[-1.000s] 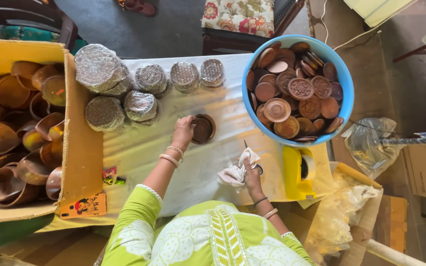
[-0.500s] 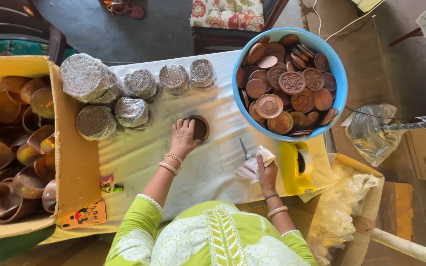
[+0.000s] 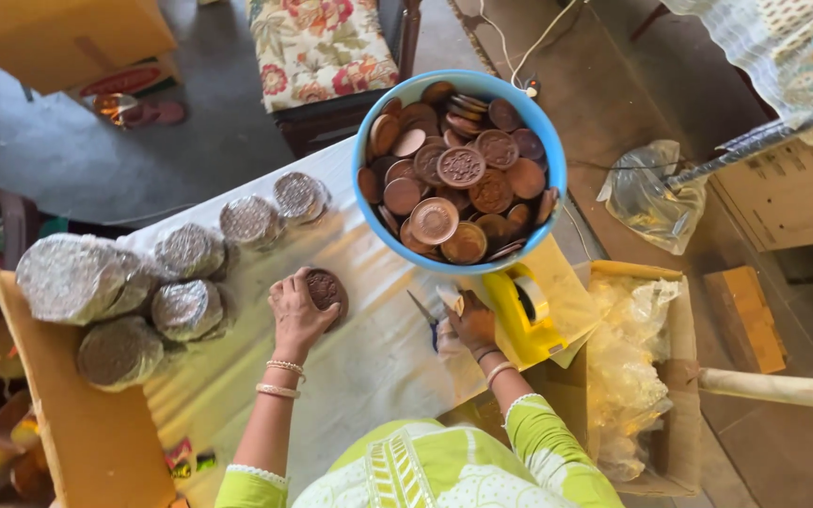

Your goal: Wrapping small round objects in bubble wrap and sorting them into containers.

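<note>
Right hand [image 3: 470,323] shifted onto yellow tape dispenser [image 3: 519,310], gripping | left hand [image 3: 295,310] flat on clay disc [image 3: 326,290] | white tablecloth [image 3: 369,357]

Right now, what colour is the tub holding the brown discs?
Light blue. The round tub shows best in the head view, its rim plain around the brown clay discs.

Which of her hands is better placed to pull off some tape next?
Probably the right hand: it rests beside the yellow tape dispenser at the table's right edge. The left hand is farther off, resting on a brown clay disc.
</note>
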